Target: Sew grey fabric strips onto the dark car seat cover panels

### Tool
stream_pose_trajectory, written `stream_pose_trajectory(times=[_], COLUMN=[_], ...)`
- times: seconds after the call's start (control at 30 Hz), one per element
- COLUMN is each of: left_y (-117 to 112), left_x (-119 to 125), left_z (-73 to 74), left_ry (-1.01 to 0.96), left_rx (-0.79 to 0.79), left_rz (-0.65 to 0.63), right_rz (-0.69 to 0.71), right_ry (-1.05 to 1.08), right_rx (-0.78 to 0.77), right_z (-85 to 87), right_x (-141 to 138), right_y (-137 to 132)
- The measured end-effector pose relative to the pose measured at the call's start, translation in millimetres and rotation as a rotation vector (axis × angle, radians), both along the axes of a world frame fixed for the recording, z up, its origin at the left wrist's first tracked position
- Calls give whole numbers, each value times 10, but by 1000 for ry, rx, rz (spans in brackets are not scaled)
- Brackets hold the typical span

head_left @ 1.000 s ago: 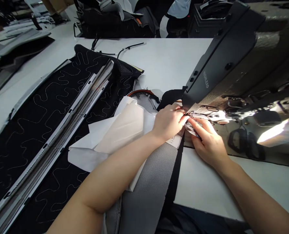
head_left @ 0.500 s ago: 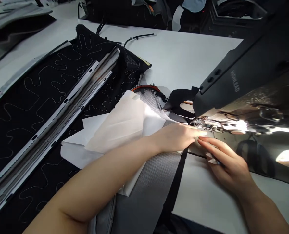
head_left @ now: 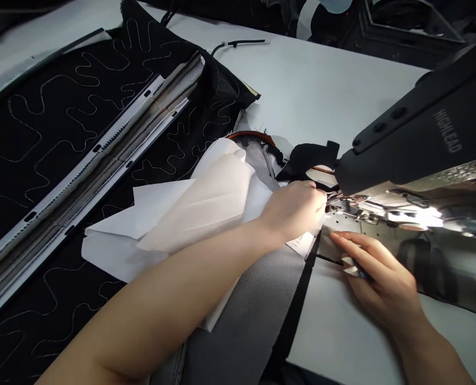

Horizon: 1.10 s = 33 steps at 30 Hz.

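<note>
My left hand (head_left: 296, 211) is closed beside the presser foot (head_left: 338, 203) of a sewing machine (head_left: 418, 128). Its curled fingertips are hidden, so what they pinch cannot be made out. Under it lies grey mesh fabric (head_left: 258, 294) with a dark edge, and a white printed label (head_left: 302, 244) shows below the wrist side. White sheet material (head_left: 206, 198) is bunched against the forearm. My right hand (head_left: 382, 278) rests by the metal needle plate (head_left: 344, 222), index finger extended onto it. Small thread snips (head_left: 356, 268), mostly covered, are tucked in its curled fingers.
A large black quilted piece (head_left: 53, 123) with wavy stitching and white-edged strips (head_left: 101, 155) covers the left. A black curved piece (head_left: 308, 160) lies behind the presser foot. A short black cord (head_left: 238, 44) sits on the white table (head_left: 326, 85); a dark bin (head_left: 406, 27) stands beyond.
My left hand has gone from flat with fingers stretched out to curled closed, uncovering the label and needle plate. My right hand is nearly unmoved. The view has shifted slightly.
</note>
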<state>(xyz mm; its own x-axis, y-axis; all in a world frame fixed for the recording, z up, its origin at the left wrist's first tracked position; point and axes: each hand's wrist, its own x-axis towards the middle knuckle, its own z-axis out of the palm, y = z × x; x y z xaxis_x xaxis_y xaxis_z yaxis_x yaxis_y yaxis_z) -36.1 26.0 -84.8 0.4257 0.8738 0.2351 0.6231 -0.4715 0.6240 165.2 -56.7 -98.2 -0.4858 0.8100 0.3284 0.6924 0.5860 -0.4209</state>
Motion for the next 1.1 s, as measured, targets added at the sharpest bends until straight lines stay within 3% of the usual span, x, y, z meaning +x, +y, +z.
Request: stream_pose_trajectory(times=[1.1], left_y=[5], left_x=[19], left_z=[-13], left_ry=[-48], left_rx=[-56], left_rz=[46], right_rz=[44], right_ry=[-46], right_rx=[-18], right_z=[14], right_x=[-5], right_y=[-7])
